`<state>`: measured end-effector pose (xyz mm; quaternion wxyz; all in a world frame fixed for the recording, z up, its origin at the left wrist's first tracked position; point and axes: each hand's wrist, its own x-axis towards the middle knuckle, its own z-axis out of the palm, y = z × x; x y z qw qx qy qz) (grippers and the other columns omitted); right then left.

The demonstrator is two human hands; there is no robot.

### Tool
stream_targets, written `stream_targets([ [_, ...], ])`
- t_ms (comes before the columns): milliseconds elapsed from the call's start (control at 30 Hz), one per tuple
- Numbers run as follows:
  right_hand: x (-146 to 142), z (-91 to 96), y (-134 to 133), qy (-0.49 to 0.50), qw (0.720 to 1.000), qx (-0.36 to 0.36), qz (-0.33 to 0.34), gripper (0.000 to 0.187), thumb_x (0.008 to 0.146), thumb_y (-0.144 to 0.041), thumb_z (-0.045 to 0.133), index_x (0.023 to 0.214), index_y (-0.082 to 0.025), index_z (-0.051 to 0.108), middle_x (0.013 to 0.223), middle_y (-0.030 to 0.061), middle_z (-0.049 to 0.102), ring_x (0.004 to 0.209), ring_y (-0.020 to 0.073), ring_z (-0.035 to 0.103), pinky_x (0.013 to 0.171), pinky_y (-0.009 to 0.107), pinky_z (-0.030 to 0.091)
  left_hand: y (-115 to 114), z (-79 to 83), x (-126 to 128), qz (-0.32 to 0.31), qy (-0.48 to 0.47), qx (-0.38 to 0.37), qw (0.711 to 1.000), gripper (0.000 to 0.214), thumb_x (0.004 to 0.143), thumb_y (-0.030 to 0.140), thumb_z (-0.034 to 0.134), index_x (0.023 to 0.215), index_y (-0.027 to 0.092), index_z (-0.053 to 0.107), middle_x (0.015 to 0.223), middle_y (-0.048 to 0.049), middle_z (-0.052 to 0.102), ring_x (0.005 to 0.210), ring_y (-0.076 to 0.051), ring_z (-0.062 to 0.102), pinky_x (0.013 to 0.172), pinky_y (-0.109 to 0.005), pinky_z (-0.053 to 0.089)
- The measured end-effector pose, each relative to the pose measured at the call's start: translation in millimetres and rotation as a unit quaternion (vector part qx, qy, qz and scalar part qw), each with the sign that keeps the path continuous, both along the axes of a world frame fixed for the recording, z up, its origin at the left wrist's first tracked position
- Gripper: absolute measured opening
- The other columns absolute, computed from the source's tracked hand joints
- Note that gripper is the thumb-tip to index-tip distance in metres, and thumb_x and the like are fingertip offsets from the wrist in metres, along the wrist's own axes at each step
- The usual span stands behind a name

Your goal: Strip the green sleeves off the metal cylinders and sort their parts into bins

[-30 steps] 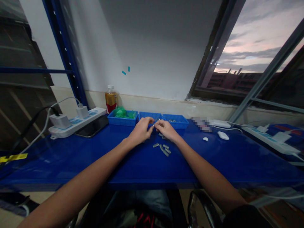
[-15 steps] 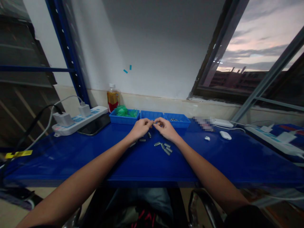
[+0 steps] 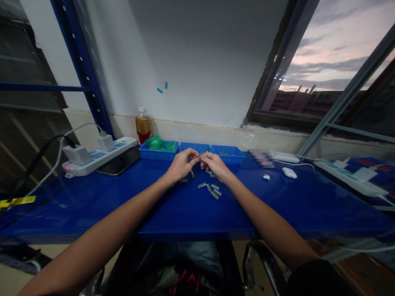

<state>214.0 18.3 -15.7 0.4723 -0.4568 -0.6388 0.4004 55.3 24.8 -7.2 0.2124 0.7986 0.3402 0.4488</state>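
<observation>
My left hand point(image 3: 182, 163) and my right hand point(image 3: 214, 163) meet at the fingertips over the blue table point(image 3: 185, 213), just in front of the middle blue bin point(image 3: 195, 146). Both are closed in a pinch around something small between them, too tiny and too covered by fingers to name. Several short silvery metal cylinders point(image 3: 215, 194) lie loose on the table below my hands, some partly hidden by my fingers and wrists.
The left blue bin point(image 3: 159, 155) holds green plastic; the right one point(image 3: 228, 158) holds small metal parts. A drink bottle point(image 3: 143, 126), a phone point(image 3: 119, 161) and a power strip point(image 3: 101, 156) stand left. An earbud case point(image 3: 289, 172), an earbud point(image 3: 266, 177) and another strip point(image 3: 352, 174) lie right.
My fingertips have come closer together, the right hand moving slightly left until they touch. The whole view has shifted a little; the bins and loose cylinders stay put.
</observation>
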Motion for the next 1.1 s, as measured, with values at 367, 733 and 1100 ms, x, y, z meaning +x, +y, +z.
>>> stream_targets([
  [367,3.0,-1.7,2.0,0.029,1.000,-0.007,0.009,0.029,0.077,-0.046,0.057,0.070,-0.018,0.054,0.058,-0.0024,0.055,0.049,0.0072,0.047,0.043,0.018,0.031,3.8,-5.0,-1.2,0.019,0.041,0.086,0.995,0.018,0.079,0.013,0.054,0.096,0.017,0.052,0.093,-0.0052,0.063,0.086,-0.017,0.059,0.075,-0.031,0.047],
  [733,0.7,0.6,-1.5,0.023,1.000,0.003,0.003,0.030,0.074,-0.047,0.060,0.074,-0.017,0.053,0.060,-0.0027,0.054,0.053,0.0085,0.050,0.048,0.020,0.034,2.2,-4.0,-0.4,0.043,0.037,0.052,0.997,0.025,0.079,0.025,0.057,0.102,0.016,0.055,0.096,-0.0074,0.065,0.088,-0.019,0.060,0.075,-0.032,0.047],
  [1100,-6.6,0.5,-8.1,-0.082,0.988,0.132,-0.025,0.019,0.073,-0.037,0.059,0.077,-0.019,0.051,0.063,-0.0040,0.051,0.060,0.0107,0.047,0.060,0.024,0.038,5.2,-1.8,-2.3,0.007,-0.032,-0.173,0.984,0.036,0.080,0.047,0.050,0.068,0.014,0.061,0.061,-0.0015,0.061,0.058,-0.013,0.053,0.054,-0.024,0.039],
])
